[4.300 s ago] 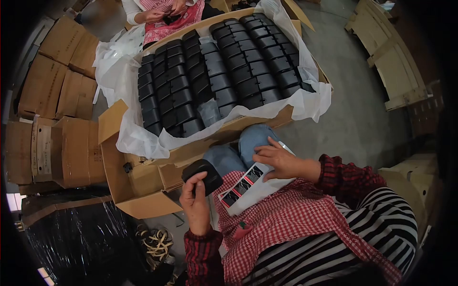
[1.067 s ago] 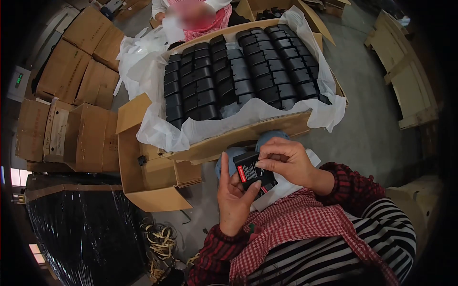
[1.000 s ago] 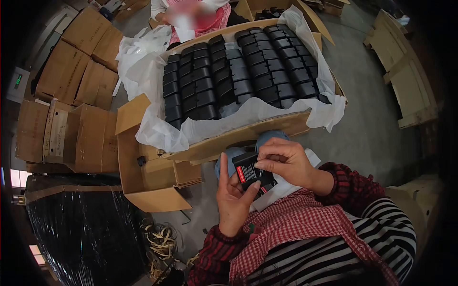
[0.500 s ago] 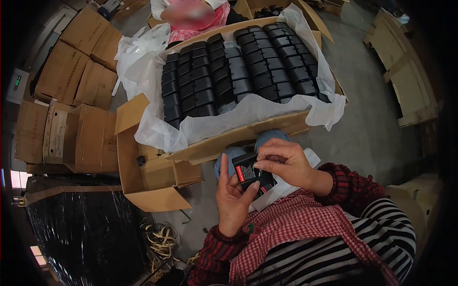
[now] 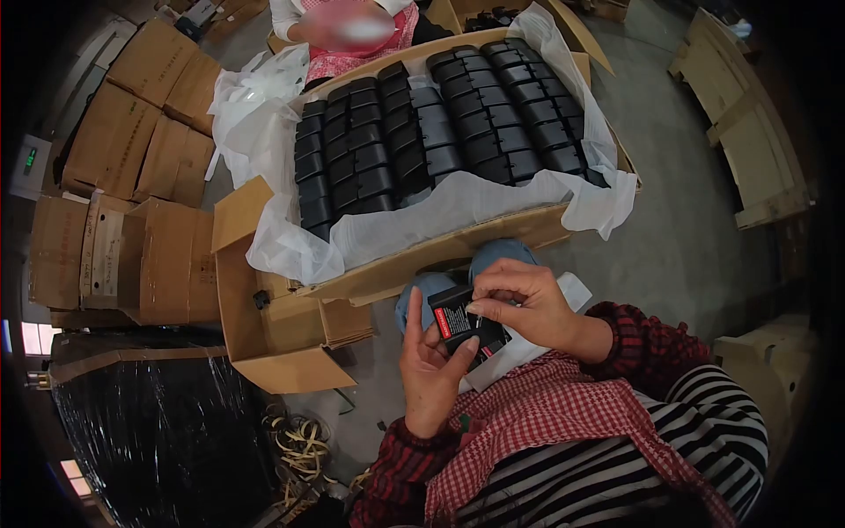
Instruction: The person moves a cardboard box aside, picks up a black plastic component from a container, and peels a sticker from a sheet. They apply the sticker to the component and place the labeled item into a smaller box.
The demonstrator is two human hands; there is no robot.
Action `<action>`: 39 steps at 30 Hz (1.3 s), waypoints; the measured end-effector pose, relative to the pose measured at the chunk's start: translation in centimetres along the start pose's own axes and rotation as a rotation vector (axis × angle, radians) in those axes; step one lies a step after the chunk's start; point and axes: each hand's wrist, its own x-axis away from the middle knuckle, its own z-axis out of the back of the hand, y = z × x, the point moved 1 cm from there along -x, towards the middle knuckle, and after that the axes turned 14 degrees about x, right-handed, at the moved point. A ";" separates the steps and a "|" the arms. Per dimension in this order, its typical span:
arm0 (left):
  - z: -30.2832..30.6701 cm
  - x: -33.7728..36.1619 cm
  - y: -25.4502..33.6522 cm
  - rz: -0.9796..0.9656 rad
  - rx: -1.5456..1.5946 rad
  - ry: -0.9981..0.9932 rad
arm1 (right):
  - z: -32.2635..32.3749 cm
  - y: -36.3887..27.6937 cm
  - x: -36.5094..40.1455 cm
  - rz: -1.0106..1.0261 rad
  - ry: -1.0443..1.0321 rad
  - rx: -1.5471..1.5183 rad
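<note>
My left hand [image 5: 429, 374] grips a black plastic part [image 5: 453, 310] by its side, the thumb across it and the index finger stretched upward. Red-and-black printed labels with white text show on the part. Just above it, my right hand [image 5: 518, 304] is closed in a pinch, thumb against fingertips, close to the label's edge. What lies in the pinch is too small to make out. A white sheet [image 5: 574, 293] lies below my right hand, over the lap and the red checked apron [image 5: 546, 392].
Ahead stands a large carton [image 5: 519, 224] lined with white film, holding rows of black plastic parts [image 5: 440, 132]. An open carton [image 5: 286, 356] sits to the left, near stacked boxes [image 5: 114, 132] and a black wrapped load [image 5: 158, 431]. Another person [image 5: 330, 62] is opposite.
The view has shifted very slightly. Both hands stay at the part, with the right fingertips moved barely at all.
</note>
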 end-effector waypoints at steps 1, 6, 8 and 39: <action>0.0 0.0 0.0 -0.001 0.002 0.001 | 0.0 0.0 0.0 0.000 0.001 -0.001; 0.1 0.0 -0.1 0.003 0.002 -0.006 | -0.2 0.0 0.0 0.050 0.029 0.033; 0.1 0.0 -0.1 0.001 -0.005 -0.015 | -0.1 -0.1 -0.1 0.077 0.036 0.075; 7.1 -0.5 -2.9 -0.042 -0.018 0.263 | -1.8 4.7 -0.8 0.011 -0.328 0.222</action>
